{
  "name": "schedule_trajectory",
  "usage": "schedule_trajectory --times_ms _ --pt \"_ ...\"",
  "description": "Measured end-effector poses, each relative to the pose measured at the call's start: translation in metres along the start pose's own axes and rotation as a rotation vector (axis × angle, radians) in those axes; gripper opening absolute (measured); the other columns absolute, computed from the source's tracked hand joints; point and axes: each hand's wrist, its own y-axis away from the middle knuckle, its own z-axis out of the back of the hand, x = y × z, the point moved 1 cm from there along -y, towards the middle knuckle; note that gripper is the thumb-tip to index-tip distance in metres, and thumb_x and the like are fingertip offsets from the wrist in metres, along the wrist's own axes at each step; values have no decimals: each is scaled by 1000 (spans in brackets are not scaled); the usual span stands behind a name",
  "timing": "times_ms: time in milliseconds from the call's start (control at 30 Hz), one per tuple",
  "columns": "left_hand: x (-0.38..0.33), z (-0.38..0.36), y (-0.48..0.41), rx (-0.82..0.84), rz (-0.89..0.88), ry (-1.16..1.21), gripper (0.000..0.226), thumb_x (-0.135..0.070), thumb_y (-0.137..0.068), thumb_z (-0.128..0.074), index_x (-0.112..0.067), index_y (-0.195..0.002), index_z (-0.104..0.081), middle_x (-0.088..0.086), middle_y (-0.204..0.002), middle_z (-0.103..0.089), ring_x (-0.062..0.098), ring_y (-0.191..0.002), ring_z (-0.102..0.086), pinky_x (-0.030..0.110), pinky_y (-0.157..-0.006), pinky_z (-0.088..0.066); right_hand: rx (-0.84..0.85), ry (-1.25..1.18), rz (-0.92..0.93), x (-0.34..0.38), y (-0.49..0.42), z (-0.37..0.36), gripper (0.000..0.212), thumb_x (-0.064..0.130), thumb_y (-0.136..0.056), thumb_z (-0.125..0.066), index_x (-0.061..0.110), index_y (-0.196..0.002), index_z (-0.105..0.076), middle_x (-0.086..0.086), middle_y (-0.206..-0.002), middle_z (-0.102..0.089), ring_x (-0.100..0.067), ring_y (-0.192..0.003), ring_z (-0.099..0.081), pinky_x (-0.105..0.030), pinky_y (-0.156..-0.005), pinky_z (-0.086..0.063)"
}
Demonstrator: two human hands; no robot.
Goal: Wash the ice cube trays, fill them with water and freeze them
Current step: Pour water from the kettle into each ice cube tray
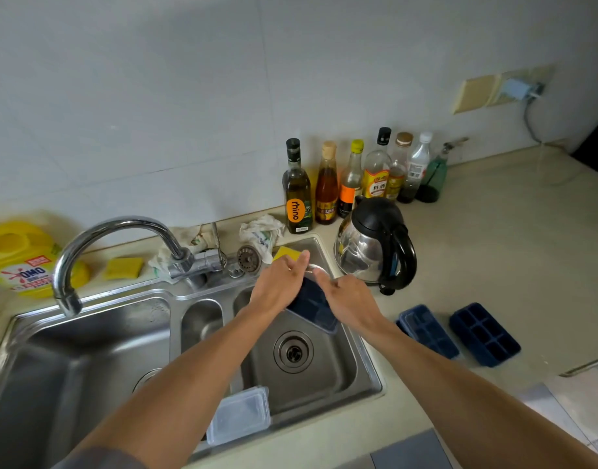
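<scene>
A dark blue ice cube tray (311, 308) with a clear lid hangs tilted over the small right sink basin (324, 374), between my two hands. My left hand (280, 284) lies against its upper left side, fingers stretched out towards a yellow sponge (284, 253) on the basin's back rim. My right hand (345, 299) grips the tray's right edge, with the index finger pointing up. Two more blue trays (427, 331) (485, 334) lie on the counter to the right. The tray's top end is hidden behind my hands.
A steel faucet (98, 245) arches over the large left basin (71, 374). Clear plastic lids (239, 414) lie stacked on the sink's front rim. A kettle (375, 245), several bottles (351, 181), a drain strainer (248, 258), rags and a yellow detergent jug (16, 255) line the back.
</scene>
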Motion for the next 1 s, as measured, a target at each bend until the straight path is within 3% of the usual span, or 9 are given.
schedule_trajectory --times_ms 100,233,367,533,600,667,733,867,1000 --pt "0 -1 2 45 50 172 65 -74 -94 -26 -18 -91 -59 7 -87 -67 19 -70 -71 27 -46 -55 0 -89 -42 -8 -5 4 52 55 -105 -30 28 -65 -49 -8 -73 -65 -22 -68 -64 -39 -68 -53" --pt "6 -17 4 13 165 329 59 -69 -95 -36 -16 -103 -59 7 -98 -66 24 -83 -70 34 -51 -61 1 -132 -68 -8 -5 0 56 54 -106 -27 21 -71 -56 -11 -81 -68 -23 -77 -65 -36 -70 -51" --pt "9 -18 -3 -166 70 115 57 -60 -101 -33 -18 -74 -59 11 -82 -70 23 -73 -67 37 -63 -56 4 -132 -48 -1 -1 -9 64 65 -101 -26 21 -68 -59 -7 -75 -67 -27 -77 -66 -42 -76 -55" --pt "5 -19 -3 -164 -37 -85 60 -64 -99 -37 -20 -62 -55 1 -63 -59 21 -60 -58 34 -62 -43 -32 -122 -88 2 0 -10 60 64 -101 -26 20 -80 -62 -11 -87 -68 -28 -83 -64 -41 -80 -53" --pt "1 -21 -3 -148 -47 -108 59 -64 -98 -40 -21 -60 -53 -2 -60 -54 20 -59 -55 32 -62 -43 -37 54 -18 1 3 -12 48 51 -106 -31 17 -105 -64 -13 -91 -67 -31 -82 -63 -39 -72 -48" --pt "3 -25 -1 -118 -53 -124 58 -62 -99 -41 -21 -60 -52 -1 -61 -55 26 -65 -60 33 -63 -45 -91 153 26 -3 5 -16 40 33 -109 -34 18 -144 -42 -14 -104 -68 -33 -89 -65 -38 -69 -46" --pt "6 -29 2 -95 -37 -124 58 -62 -99 -41 -20 -61 -52 2 -66 -60 28 -71 -64 34 -64 -46 -90 156 34 -6 8 -21 48 29 -109 -37 19 -154 -28 -15 -110 -67 -33 -91 -66 -39 -72 -49" --pt "6 -29 8 -110 -30 -74 54 -68 -97 -38 -25 -71 -58 0 -75 -64 26 -81 -67 38 -73 -54 -131 110 -6 -9 12 -23 39 34 -109 -37 16 -143 -44 -16 -107 -69 -30 -89 -67 -37 -73 -53" --pt "3 -25 16 -76 95 174 70 -75 -92 -32 -18 -126 -53 9 -111 -67 30 -102 -67 51 -82 -60 -176 -322 -212 -12 11 -17 66 58 -105 -25 12 -100 -71 -11 -96 -73 -23 -89 -68 -41 -84 -56"
